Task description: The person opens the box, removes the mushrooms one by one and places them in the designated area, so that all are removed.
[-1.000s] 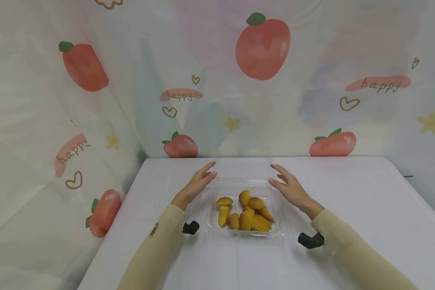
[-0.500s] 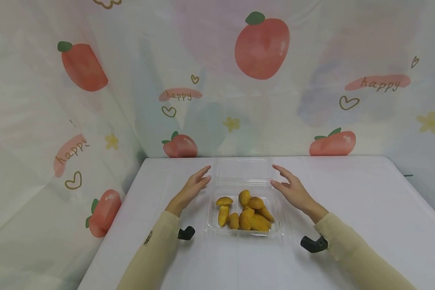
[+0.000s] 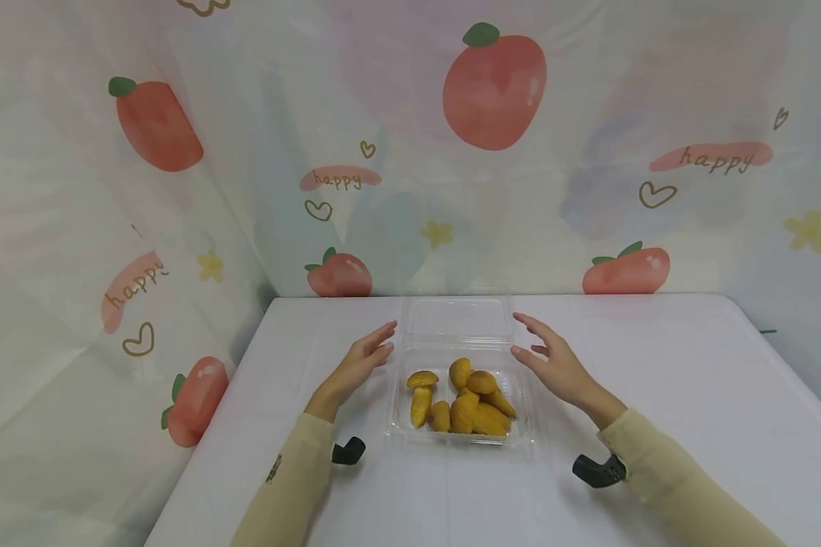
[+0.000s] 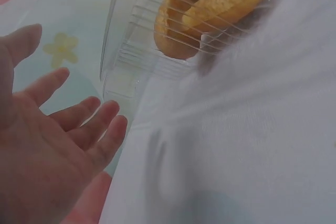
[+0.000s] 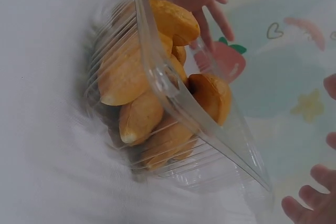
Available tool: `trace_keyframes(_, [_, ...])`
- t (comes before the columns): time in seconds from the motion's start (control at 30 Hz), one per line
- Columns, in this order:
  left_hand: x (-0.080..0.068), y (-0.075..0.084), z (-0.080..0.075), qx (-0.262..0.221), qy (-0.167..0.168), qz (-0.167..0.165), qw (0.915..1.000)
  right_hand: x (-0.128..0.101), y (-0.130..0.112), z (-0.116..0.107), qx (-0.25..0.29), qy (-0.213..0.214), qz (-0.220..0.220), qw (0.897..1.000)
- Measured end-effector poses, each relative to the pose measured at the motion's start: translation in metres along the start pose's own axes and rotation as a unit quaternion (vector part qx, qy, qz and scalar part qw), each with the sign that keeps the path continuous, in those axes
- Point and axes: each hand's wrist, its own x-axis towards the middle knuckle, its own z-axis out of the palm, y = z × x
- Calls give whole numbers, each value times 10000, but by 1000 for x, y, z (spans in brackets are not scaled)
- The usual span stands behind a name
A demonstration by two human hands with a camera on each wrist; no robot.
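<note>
A clear plastic clamshell box stands on the white table, its lid folded back toward the wall. Several yellow-brown mushrooms lie inside, one with its cap and stem apart at the left. My left hand hovers to the left of the box, fingers spread, touching nothing; its palm and fingers show in the left wrist view. On the other side my right hand is held near the box's right back corner, fingers extended. Only its fingertips appear in the right wrist view.
White cloth covers the table. A printed curtain with fruit and hearts rises behind its back edge and at the left. Dark wrist-worn pieces stick out from both sleeves.
Both hands have drawn slightly apart and back toward the person, the left one farther from the box. The box and mushrooms have stayed in place.
</note>
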Motion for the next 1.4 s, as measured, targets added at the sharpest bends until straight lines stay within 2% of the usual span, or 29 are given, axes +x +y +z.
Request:
trace_keyframes(0.23, [-12, -6, -2, 448, -245, 32, 9987, -6, -4, 4, -99, -68, -281, 9995])
trace_keyframes(0.47, [-22, -8, 0, 929, -556, 270, 9938, -12, -6, 9, -360, -150, -350, 9986])
trace_keyframes(0.77, [-30, -9, 5, 1124, -689, 429, 9903, -15, -3, 13, -490, -171, -532, 9972])
trace_keyframes(1.13, [-33, -7, 7, 1304, -721, 686, 9865, -19, -7, 16, -536, -296, -416, 9973])
trace_keyframes(1.4, [-35, -5, 10, 1534, -899, 644, 9820, -20, -6, 17, -535, -375, -339, 9973])
